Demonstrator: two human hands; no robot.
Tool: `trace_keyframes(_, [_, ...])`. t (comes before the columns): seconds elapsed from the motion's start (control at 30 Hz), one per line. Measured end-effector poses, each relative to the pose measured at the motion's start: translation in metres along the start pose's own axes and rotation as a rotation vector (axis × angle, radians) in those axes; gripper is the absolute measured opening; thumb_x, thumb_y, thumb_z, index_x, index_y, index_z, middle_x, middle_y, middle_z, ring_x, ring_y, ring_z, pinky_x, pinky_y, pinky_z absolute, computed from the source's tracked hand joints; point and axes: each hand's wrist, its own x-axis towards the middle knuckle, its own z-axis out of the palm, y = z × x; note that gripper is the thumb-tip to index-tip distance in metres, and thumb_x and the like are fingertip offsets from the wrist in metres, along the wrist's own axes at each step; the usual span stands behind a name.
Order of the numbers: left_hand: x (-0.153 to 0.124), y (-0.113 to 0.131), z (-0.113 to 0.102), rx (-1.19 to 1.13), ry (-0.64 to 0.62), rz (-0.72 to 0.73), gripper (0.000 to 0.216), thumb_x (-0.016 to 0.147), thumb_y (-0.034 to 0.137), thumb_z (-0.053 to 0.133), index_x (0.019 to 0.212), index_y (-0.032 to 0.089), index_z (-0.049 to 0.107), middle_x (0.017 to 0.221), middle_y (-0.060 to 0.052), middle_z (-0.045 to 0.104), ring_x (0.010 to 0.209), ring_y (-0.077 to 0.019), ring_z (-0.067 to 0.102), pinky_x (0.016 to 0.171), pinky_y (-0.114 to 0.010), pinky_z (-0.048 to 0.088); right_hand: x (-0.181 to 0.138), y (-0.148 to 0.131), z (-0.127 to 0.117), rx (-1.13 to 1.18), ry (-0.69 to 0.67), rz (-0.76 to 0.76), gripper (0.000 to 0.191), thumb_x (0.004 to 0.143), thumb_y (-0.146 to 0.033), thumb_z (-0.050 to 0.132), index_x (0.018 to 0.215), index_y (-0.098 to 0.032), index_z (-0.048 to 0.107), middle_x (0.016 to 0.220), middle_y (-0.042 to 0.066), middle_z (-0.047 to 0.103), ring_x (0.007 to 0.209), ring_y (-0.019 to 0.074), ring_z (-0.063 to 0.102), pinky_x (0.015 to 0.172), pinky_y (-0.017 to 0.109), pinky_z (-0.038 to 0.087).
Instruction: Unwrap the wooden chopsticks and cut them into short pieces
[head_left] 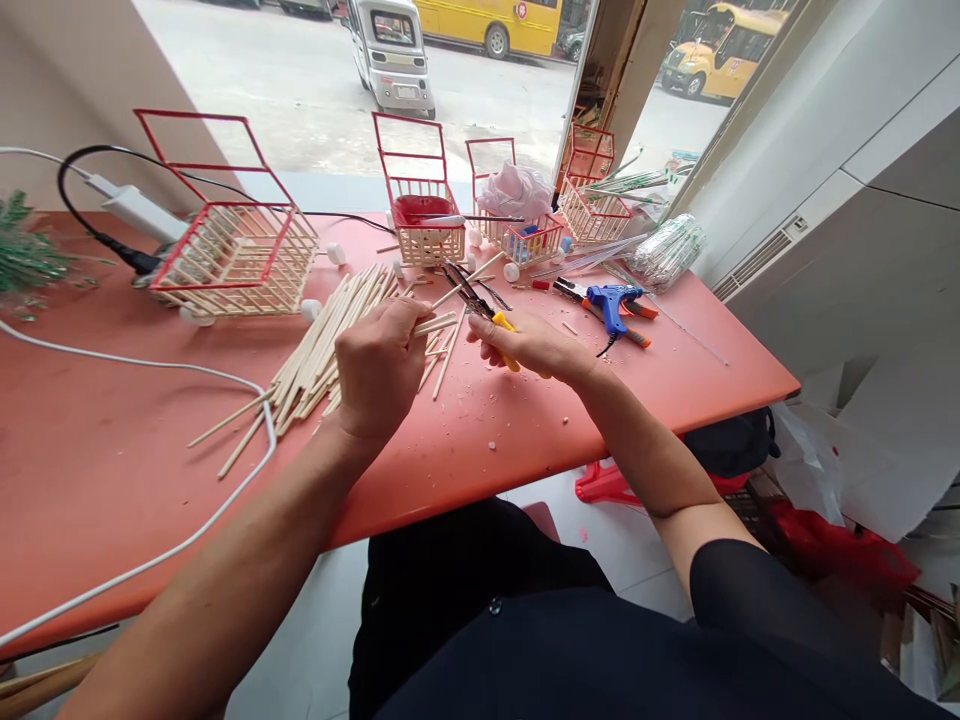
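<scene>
My left hand [381,365] is closed around a few thin wooden sticks [437,323], their ends poking out toward the right. In my right hand [529,345] is a pair of pliers [507,330] with yellow handles, its dark jaws pointing up and away from me. The jaws lie close to a stick that slants up from my left hand; whether they touch it I cannot tell. Just beyond my left hand a pile of loose wooden sticks [330,345] is spread on the pink table [465,480]. Small wood scraps are scattered below the pliers.
Small stick-built carts stand behind: a large one [240,255] at left, others [427,235] along the window. A blue glue gun [613,305] lies at right beside orange-handled pliers [641,338]. A white cable [247,470] crosses the left side. Wrapped sticks [667,250] lie far right.
</scene>
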Motion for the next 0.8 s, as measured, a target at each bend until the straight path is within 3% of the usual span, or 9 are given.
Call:
trace_keyframes(0.23, [0.007, 0.009, -0.009, -0.042, -0.057, -0.074, 0.017, 0.092, 0.014, 0.066, 0.078, 0.023, 0.065, 0.072, 0.0, 0.069, 0.069, -0.0185, 0.064, 0.074, -0.03, 0.05, 0.004, 0.001, 0.001, -0.027, 0.04, -0.015, 0.057, 0.108, -0.071, 0.06, 0.095, -0.016, 0.067, 0.086, 0.004, 0.071, 0.075, 0.0144, 0.064, 0.068, 0.026, 0.047])
trace_keyframes(0.4, [0.01, 0.017, -0.016, -0.132, -0.09, -0.115, 0.024, 0.094, 0.018, 0.066, 0.072, 0.024, 0.059, 0.067, 0.0, 0.066, 0.066, -0.0188, 0.064, 0.071, -0.031, 0.048, 0.005, 0.004, 0.002, -0.236, 0.138, -0.116, 0.057, 0.111, -0.071, 0.053, 0.091, -0.018, 0.063, 0.086, 0.003, 0.068, 0.082, 0.0175, 0.062, 0.077, 0.03, 0.041])
trace_keyframes(0.8, [0.01, 0.015, -0.016, -0.206, -0.113, -0.144, 0.028, 0.097, 0.03, 0.065, 0.069, 0.024, 0.063, 0.068, -0.001, 0.07, 0.066, -0.0199, 0.068, 0.068, -0.033, 0.047, 0.003, 0.004, 0.003, -0.345, 0.212, -0.216, 0.063, 0.109, -0.077, 0.047, 0.081, -0.021, 0.05, 0.081, 0.001, 0.059, 0.079, 0.0166, 0.051, 0.075, 0.032, 0.032])
